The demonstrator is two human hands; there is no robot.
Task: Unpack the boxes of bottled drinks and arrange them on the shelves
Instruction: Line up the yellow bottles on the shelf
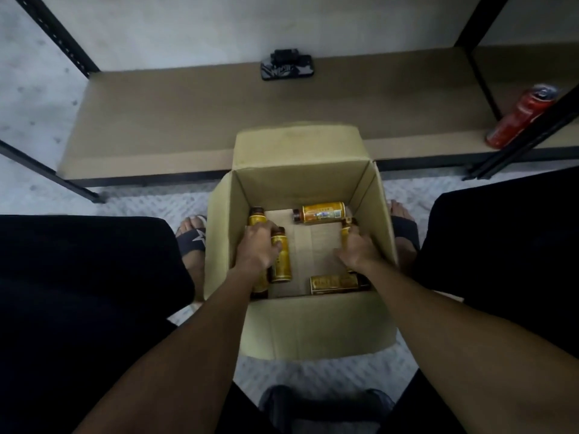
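An open cardboard box (313, 327) stands on the floor between my knees, in front of the low brown shelf (188, 120). Several gold-labelled brown bottles lie flat on its bottom. My left hand (258, 245) is closed over two bottles (281, 261) lying side by side along the left wall. My right hand (358, 249) grips a bottle (346, 225) against the right wall, mostly hidden by the fingers. One loose bottle (319, 212) lies crosswise at the far end and another (336, 283) at the near end.
A black phone (286, 68) rests at the back of the shelf. A red can (520, 115) stands at its right end beside a black upright (532, 126). My feet in sandals flank the box. A dark object (326, 405) lies near my body.
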